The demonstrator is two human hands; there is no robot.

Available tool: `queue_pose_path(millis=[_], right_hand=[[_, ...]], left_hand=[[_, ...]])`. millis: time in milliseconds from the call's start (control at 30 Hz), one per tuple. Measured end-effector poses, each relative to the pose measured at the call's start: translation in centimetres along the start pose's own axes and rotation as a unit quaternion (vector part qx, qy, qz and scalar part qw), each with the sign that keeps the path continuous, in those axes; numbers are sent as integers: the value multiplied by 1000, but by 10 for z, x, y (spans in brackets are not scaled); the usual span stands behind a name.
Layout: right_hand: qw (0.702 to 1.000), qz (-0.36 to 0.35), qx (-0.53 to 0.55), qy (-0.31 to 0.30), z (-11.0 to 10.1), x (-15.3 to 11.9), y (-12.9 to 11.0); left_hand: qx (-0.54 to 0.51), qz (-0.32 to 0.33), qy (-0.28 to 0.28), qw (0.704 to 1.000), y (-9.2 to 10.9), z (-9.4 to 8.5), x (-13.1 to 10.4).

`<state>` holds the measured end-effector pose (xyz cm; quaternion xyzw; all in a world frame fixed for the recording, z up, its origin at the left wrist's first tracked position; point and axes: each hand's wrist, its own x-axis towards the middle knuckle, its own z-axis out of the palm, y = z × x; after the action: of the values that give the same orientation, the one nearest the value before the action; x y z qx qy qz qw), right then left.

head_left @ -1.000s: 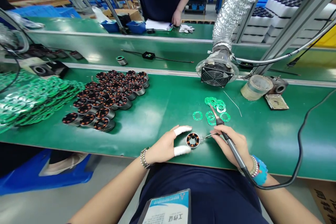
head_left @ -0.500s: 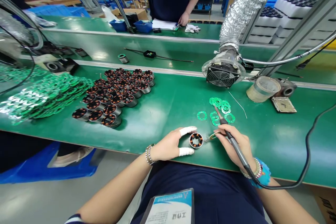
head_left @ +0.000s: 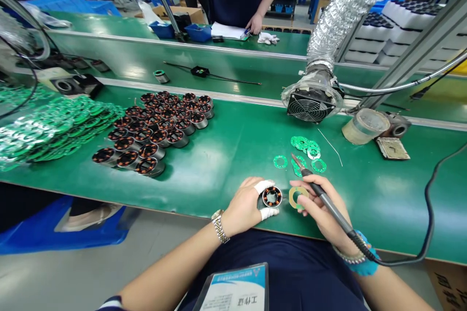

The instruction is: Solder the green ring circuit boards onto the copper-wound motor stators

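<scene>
Close to the table's front edge, a round motor stator [head_left: 272, 197] with black and copper windings stands with its open face up. My left hand [head_left: 246, 204], thumb and a fingertip in white finger cots, is closed around its left side. My right hand [head_left: 328, 209] holds a soldering iron [head_left: 330, 204], its tip pointing up and left above loose green ring boards [head_left: 299, 165]. Between the same hand's thumb and fingers is a ring-shaped circuit board [head_left: 295, 198], tan side showing, just right of the stator.
Rows of stators [head_left: 149, 136] stand left of centre, beside stacked green board panels [head_left: 54, 126]. A fume fan [head_left: 308, 107] hangs at the back. At the right are a cloudy cup [head_left: 366, 126] and a sponge tray [head_left: 393, 148]. A solder wire [head_left: 331, 147] lies behind the loose boards.
My left hand has moved right and closed onto the stator. In my right hand the ring board has turned from edge-on to face-on, and the iron's tip has shifted left.
</scene>
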<state>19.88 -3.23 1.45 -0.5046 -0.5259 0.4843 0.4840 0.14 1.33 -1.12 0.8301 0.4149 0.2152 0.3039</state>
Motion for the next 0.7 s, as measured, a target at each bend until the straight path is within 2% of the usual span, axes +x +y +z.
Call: queue_pose_path(millis=[67,133,333,400,500,600,700], right_hand=[[997,2,62,-41,1,-1,0],[995,-18,70,-66,0,0,2],[995,-55,57,-61,3,9,5],[998,-45,10,-33,6,13,4],[985,-61,-158,-26,12,17,2],[949,-140,-275,-70,19,20,0],[933,-183,-279,-136,23,25,-1]], left_hand=[[-12,-9,9,1000,0,2,-1],[-28,-22,22,999,1,3,-3],[-33,-28,38,998,2,3,-5],[-30,-25,37,999,2,3,-4],[-37,-14,40,998,2,3,-4],[-49,-9,55,997,0,5,-7],[-55,-44,74,995,-1,7,-11]])
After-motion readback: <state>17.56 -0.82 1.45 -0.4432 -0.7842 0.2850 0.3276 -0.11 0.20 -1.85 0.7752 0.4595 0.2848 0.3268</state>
